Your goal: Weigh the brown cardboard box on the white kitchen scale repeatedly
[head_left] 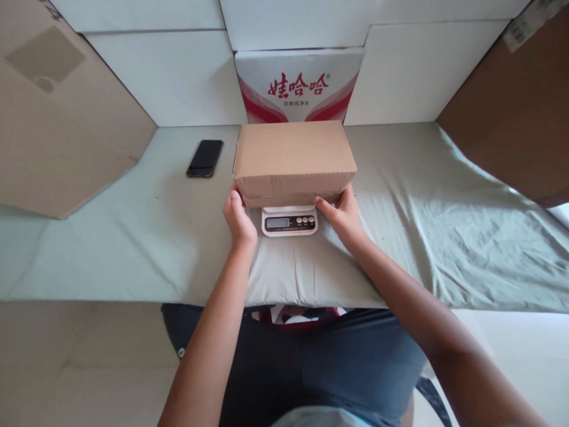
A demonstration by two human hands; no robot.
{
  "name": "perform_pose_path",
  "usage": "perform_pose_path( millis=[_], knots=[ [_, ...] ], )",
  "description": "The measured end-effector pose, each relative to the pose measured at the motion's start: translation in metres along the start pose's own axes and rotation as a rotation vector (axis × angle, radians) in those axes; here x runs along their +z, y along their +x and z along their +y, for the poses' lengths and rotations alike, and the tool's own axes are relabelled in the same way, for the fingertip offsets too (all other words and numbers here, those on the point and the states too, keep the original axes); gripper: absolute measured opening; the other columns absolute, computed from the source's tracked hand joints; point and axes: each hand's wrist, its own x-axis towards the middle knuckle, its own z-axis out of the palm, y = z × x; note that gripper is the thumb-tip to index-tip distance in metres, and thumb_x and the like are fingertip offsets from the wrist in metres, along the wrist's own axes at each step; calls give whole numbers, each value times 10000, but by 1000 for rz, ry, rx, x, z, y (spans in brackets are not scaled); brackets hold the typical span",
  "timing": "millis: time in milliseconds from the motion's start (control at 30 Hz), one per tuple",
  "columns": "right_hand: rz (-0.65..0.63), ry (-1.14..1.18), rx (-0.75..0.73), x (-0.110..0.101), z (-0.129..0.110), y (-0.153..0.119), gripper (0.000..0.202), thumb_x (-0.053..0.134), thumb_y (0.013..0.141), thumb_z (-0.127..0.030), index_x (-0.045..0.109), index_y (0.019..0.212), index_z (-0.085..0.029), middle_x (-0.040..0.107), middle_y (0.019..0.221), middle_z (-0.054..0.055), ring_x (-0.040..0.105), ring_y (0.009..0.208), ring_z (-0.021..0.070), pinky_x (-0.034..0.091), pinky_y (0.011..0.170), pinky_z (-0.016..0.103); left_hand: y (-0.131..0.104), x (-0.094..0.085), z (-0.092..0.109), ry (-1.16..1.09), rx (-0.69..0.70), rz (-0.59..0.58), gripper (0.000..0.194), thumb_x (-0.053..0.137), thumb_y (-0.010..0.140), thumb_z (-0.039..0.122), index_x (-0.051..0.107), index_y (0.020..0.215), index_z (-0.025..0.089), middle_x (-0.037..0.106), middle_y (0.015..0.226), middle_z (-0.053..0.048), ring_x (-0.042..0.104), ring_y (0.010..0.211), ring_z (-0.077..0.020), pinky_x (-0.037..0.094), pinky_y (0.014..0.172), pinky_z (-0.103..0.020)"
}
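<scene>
A closed brown cardboard box point(293, 151) sits over a small white digital kitchen scale point(290, 231), whose display and buttons stick out at the front. My left hand point(239, 216) grips the box's lower front left corner, thumb on the near side and the other fingers hidden by the box. At the lower right front, my right hand point(344, 213) holds the box too, its thumb lying along the bottom edge just above the scale's buttons. The rest of the scale is hidden under the box. Whether the box rests fully on it I cannot tell.
To the left of the box lies a black smartphone point(205, 158) on the pale green cloth point(169, 237). Behind stands a white and red printed carton point(299, 83) against white panels. Large brown cardboard sheets flank the left point(66, 130) and right point(515, 112) sides.
</scene>
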Motion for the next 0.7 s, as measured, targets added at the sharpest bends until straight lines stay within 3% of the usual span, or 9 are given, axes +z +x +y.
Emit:
perform_pose_path(
  millis=[267,433,567,700],
  knots=[
    [-23,42,4,0,-1,-1,694,859,814,-606,558,1378,-336,674,1516,93,607,1472,369,470,1349,646,1,3,3,12,36,-42,836,571,941,914,827,1266,188,821,1271,-146,748,1337,-310,595,1109,-387],
    [-52,60,-125,-3,-7,5,700,708,895,-649,520,1504,-358,633,1584,67,542,1539,357,441,1376,620,4,8,28,-45,38,-109,839,587,903,943,825,1257,220,802,1348,-134,713,1403,-320,588,1138,-401],
    [-59,-49,-233,-3,-19,32,813,560,944,-773,423,1653,-399,530,1713,41,433,1675,383,362,1435,638,31,9,57,-68,-18,-200,791,685,865,931,807,1192,222,772,1382,-131,657,1484,-357,578,1185,-446],
    [-18,-187,-233,11,-25,81,880,465,955,-868,344,1729,-467,478,1767,-10,298,1784,354,260,1483,636,79,24,63,-150,-107,-242,604,580,1066,768,758,1244,220,736,1448,-118,574,1593,-358,528,1267,-484]
  ],
)
